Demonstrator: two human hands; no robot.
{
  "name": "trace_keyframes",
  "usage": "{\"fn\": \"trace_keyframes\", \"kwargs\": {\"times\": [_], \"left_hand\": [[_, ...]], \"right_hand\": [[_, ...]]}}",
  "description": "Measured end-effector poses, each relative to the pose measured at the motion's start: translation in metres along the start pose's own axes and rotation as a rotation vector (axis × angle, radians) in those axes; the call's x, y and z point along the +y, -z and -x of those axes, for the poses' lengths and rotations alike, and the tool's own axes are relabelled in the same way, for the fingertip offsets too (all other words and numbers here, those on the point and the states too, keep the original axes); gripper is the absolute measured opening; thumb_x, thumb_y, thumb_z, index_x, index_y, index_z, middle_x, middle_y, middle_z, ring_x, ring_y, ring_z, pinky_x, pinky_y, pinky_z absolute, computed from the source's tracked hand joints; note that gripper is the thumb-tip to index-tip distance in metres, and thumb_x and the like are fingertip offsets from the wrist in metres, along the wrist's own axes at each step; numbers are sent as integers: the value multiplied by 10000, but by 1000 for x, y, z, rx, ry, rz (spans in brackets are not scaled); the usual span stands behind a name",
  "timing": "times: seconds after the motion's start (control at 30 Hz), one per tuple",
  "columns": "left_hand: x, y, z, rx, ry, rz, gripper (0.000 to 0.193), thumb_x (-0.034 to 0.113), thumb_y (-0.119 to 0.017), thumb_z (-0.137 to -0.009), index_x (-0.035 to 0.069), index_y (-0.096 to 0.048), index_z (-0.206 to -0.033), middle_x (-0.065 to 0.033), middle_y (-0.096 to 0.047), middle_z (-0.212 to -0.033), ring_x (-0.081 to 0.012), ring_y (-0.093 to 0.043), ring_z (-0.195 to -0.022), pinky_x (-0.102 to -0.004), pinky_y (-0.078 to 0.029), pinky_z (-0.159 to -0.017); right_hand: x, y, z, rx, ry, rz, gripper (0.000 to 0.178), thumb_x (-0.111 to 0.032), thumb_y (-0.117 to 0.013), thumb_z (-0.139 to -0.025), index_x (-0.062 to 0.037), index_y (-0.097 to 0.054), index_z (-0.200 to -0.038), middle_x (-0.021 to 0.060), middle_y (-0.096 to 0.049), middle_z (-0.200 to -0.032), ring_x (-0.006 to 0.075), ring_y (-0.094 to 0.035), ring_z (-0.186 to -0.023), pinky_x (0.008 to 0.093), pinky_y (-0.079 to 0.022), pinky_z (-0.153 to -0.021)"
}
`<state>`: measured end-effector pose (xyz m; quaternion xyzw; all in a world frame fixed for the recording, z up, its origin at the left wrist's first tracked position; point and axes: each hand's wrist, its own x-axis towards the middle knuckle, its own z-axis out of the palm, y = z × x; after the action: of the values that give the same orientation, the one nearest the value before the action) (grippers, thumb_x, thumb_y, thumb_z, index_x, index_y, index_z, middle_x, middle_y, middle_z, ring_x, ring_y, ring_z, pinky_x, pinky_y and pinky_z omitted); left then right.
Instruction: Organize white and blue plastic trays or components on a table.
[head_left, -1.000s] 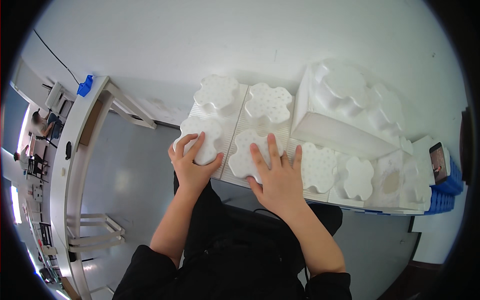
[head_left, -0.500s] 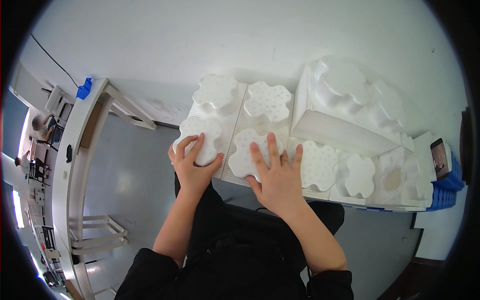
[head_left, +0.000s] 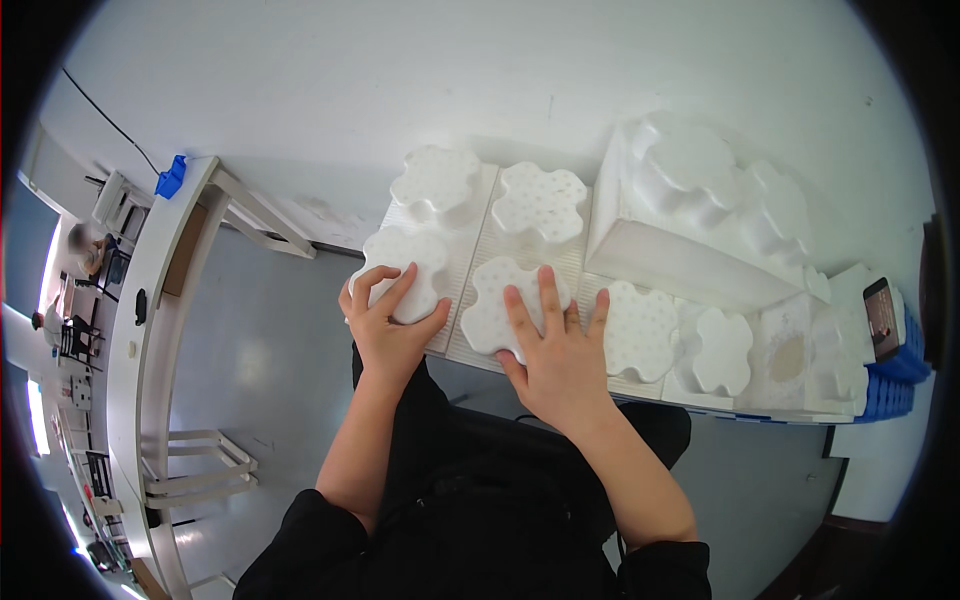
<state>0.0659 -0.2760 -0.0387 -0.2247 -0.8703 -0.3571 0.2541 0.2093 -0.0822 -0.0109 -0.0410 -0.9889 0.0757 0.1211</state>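
Note:
My left hand [head_left: 385,325] curves over the near-left white wavy-edged block [head_left: 410,255], its fingers on the top and its thumb along the right side. To its right, my right hand [head_left: 560,360] lies with fingers spread on another white wavy-edged block [head_left: 490,300] with a dotted top; the thumb is at the near edge. Behind these two stand similar dotted blocks, one at the far left [head_left: 436,180] and one beside it [head_left: 542,202]. All four rest on white ribbed boards [head_left: 463,255].
Right of my hands are a dotted block [head_left: 640,325] and a smaller wavy block [head_left: 722,350]. A tall white block [head_left: 660,255] carries more wavy pieces. A phone [head_left: 880,315] lies on blue crates [head_left: 890,390]. At left stands a long white table [head_left: 150,350]; other people sit beyond it.
The left block and my left hand have shifted very slightly away from me. My right hand stays on its block. The whole view has drifted a little.

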Motion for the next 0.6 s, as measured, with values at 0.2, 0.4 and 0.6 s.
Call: {"fn": "trace_keyframes", "kwargs": {"times": [0.2,0.4,0.6], "left_hand": [[-15,-8,9,115,-146,-29,581,170,-978,-646,123,-853,-1211,-30,-687,-1254,-316,-572,-1216,-456,-505,-1034],[-18,-5,22,135,-150,42,581,149,-984,-631,112,-856,-1197,-50,-685,-1233,-304,-597,-1155,-456,-505,-1011],[-7,3,7,45,-62,36,564,151,-1003,-641,97,-860,-1184,-59,-649,-1251,-279,-609,-1185,-424,-534,-1014]], "right_hand": [[0,2,-2,12,11,16,808,-469,-736,-974,-154,-465,-1666,320,-296,-1739,561,-673,-1239,803,-158,-1229],[-2,2,-1,15,3,-19,808,-480,-740,-966,-167,-470,-1660,307,-308,-1737,582,-673,-1219,804,-152,-1233],[1,-2,0,44,13,-2,817,-466,-753,-954,-157,-477,-1659,319,-305,-1737,556,-699,-1188,797,-151,-1238]]}}
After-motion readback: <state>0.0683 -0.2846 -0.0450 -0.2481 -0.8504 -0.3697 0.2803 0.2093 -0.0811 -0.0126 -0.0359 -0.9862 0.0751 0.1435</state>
